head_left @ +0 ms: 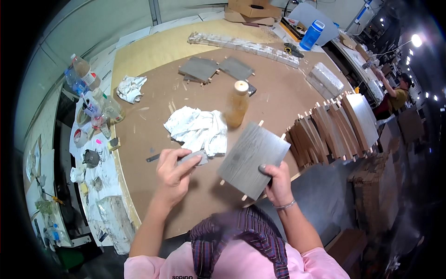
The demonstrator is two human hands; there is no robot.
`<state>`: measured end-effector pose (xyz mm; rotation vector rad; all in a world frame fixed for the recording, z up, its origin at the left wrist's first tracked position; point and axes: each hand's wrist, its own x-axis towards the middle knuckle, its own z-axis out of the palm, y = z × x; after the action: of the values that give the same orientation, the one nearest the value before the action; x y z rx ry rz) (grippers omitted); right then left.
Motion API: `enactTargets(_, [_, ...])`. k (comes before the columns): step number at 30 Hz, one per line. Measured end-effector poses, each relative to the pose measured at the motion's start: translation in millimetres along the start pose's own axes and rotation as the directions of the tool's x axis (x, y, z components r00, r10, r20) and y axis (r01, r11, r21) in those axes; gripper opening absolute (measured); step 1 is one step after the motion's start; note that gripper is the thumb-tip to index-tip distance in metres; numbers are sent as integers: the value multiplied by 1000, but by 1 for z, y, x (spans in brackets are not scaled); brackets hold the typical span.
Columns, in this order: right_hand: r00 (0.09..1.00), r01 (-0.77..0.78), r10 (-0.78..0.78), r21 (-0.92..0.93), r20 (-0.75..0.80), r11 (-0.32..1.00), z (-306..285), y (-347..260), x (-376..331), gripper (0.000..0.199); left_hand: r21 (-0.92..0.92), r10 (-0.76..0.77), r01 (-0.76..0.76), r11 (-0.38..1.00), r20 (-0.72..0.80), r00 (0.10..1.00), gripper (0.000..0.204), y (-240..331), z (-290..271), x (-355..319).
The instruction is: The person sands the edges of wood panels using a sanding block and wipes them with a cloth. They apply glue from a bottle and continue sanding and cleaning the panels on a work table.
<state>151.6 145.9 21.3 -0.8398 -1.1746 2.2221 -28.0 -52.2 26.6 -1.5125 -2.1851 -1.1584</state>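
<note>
My right hand (278,185) grips a grey wood-grain panel (251,160) by its right edge, thumb on the face. The panel is tilted above the table's front edge, and pale dowels stick out of two opposite sides. My left hand (173,176) pinches a small flat grey piece (199,158); whether it is sandpaper or a pad I cannot tell. Just beyond that hand lies a crumpled white cloth (197,128). A bottle of amber liquid (237,104) with a pale cap stands behind the panel. A dark narrow tool (153,158) lies left of my left hand, partly hidden.
A row of panels with dowels (325,130) stands on the right. Other grey panels (199,69) lie farther back. A blue bottle (312,35), a long whitish strip (241,45) and a wrapped block (325,80) are beyond. Bottles (86,72) and tape line the left side.
</note>
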Motion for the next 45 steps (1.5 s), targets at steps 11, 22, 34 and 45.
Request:
enactTargets(11, [947, 269, -196, -299, 254, 916, 12, 40, -31, 25, -313, 47, -67, 947, -69, 996, 43, 86, 39, 27])
enactTargets(22, [944, 325, -266, -401, 195, 857, 17, 44, -34, 15, -264, 21, -32, 964, -42, 999, 38, 79, 40, 27])
enactTargets(34, [978, 194, -154, -342, 142, 919, 21, 41, -47, 19, -189, -112, 91, 978, -108, 988, 34, 41, 37, 23])
enactTargets(45, [990, -1, 25, -172, 138, 985, 23, 31, -41, 25, -237, -36, 15, 971, -87, 996, 37, 56, 29, 18])
